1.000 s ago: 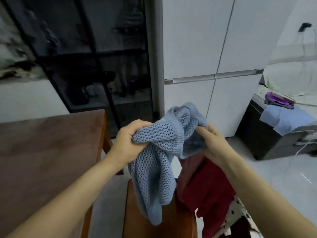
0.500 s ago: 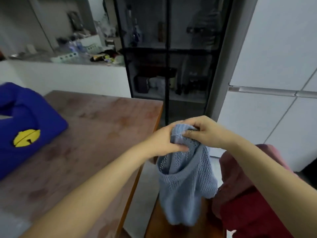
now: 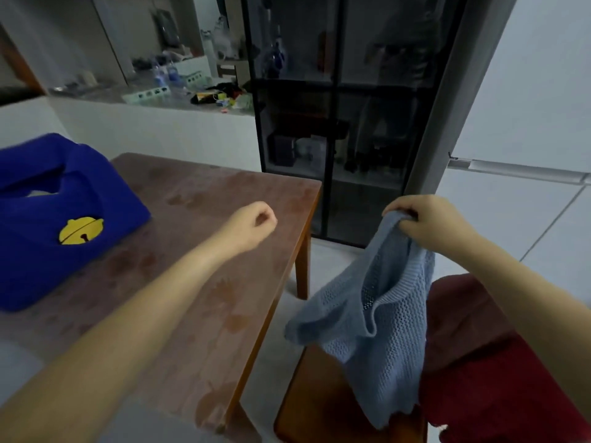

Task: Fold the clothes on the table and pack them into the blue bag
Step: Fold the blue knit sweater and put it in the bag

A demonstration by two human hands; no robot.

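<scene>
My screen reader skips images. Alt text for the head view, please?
The person's right hand pinches a light blue knit top that hangs beside a wooden table. The left hand, curled and empty, is over the table near a blue bag.

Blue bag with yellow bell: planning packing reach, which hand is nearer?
Left. Left hand hovers right of the blue bag; right hand, gripping a light-blue knit garment, is farther right.

No words, numbers or brand names can be read anywhere in the scene. The only sign is a yellow bell emblem (image 3: 81, 230), crossed by a thin dark line with a small dark slot below it, on the side of the blue bag (image 3: 38, 266) lying on the worktop (image 3: 208, 282). Packaging (image 3: 208, 97) in the background is too blurred to read.
</scene>
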